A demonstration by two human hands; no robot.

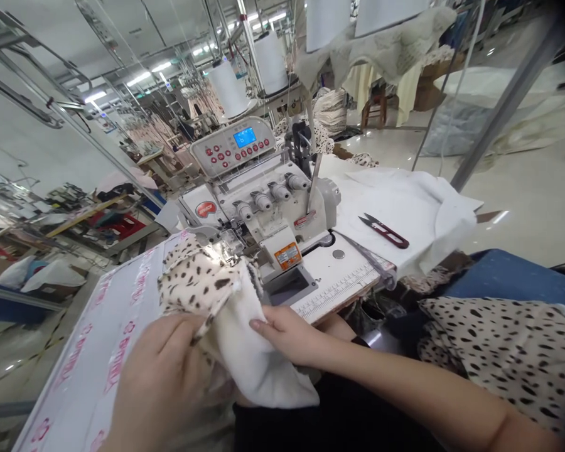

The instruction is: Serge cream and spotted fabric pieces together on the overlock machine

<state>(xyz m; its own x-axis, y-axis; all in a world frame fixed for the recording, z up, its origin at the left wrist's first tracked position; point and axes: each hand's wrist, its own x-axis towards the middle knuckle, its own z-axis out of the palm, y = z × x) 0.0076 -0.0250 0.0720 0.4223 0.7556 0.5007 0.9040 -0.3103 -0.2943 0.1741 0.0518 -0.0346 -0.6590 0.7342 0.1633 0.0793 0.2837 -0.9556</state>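
While our left hand [162,370] lies flat and spread on the spotted fabric piece [198,282], our right hand [287,336] presses its fingers together on the plain white underside of the same piece, at the near edge of the sewing table [98,351]. Its far end sits at the presser foot of the overlock machine [263,207], under the machine's lamp. We judge the step in hand to be the feeding of a seam edge into the machine; the next move seems to call for both layers to be kept flush and guided straight to the needle (a slip there would likely skew the seam). Writing is scarce: pink lettering runs down the table cover, too smeared for us to read; a red oval badge marks the machine's front, an orange warning sticker [287,255] its lower face, neither legible. Its control panel [233,145] shows a blue screen above red buttons, and a printed ruler [339,290] lines the table edge. Red-handled thread snips [385,230] lie on white cloth [405,201] to the right, well apart from both hands. More spotted cloth [503,351] is heaped at lower right.
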